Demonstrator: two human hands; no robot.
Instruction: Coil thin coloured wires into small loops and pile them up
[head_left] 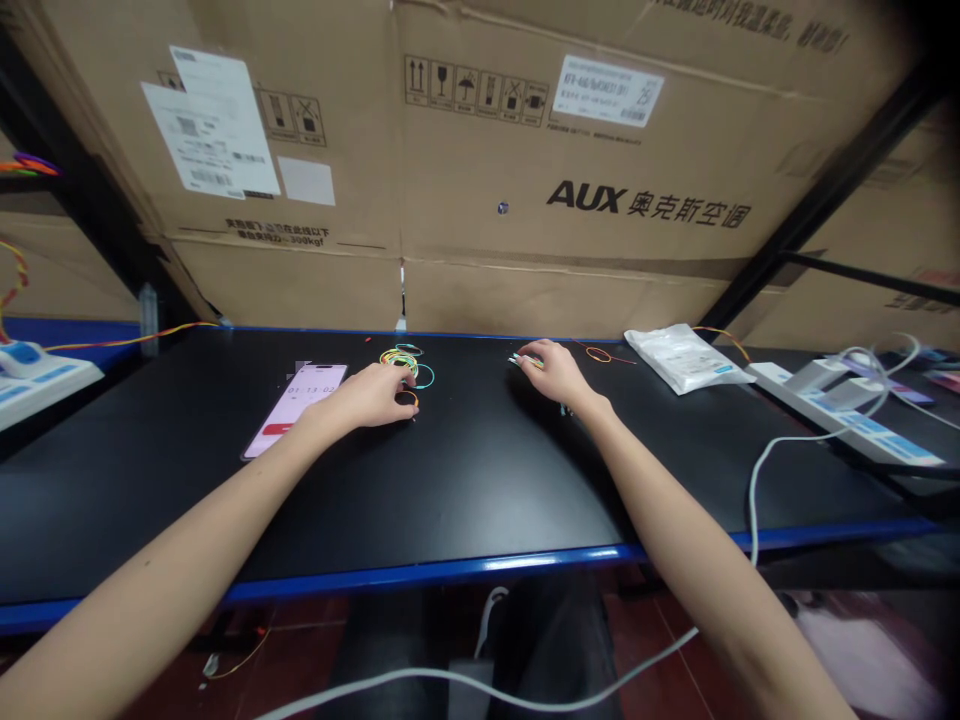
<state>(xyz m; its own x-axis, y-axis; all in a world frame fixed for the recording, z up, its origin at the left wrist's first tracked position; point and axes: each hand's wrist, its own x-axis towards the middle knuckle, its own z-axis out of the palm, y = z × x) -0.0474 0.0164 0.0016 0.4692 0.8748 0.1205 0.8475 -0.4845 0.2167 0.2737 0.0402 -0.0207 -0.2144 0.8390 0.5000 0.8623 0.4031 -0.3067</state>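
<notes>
My left hand rests at a small pile of thin coiled wires in yellow, green and teal. Its thumb and curved fingers are apart, with a small orange wire loop showing between them. My right hand is closed around a bundle of thin wires. Light-coloured wire ends poke out past its fingertips, and more ends show below the palm. The palm hides most of this bundle. Behind the right hand, a loose orange-red wire lies looped on the black table.
A phone showing a timer lies beside my left forearm. At the right are a white plastic bag and a power strip with a white cable. Another power strip stands far left. A large cardboard box rises behind the table.
</notes>
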